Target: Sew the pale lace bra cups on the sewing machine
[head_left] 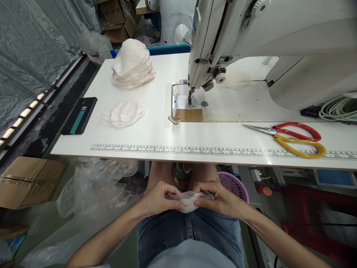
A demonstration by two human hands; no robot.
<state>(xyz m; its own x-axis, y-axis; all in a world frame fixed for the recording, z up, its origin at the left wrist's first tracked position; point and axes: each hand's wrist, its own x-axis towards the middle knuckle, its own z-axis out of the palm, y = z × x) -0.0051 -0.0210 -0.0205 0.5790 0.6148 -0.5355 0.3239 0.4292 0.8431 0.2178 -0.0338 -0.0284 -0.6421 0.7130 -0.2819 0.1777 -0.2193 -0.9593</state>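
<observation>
Over my lap, below the table's front edge, a small piece of white lace fabric (188, 201) is stretched between both hands. My left hand (161, 199) pinches its left side between thumb and fingers. On the other side, my right hand (213, 199) grips the right edge the same way. Another flat white lace piece (122, 114) lies on the table at the left. Behind it stands a stack of cream-white fabric pieces (132, 65).
A white sewing machine (217, 41) stands over the table (223, 136). Red-and-yellow scissors (295, 138) lie at the right, near a coil of pale cord (338, 108). A black phone (79, 116) sits at the left edge. Below are a purple basket (234, 185) and a cardboard box (29, 181).
</observation>
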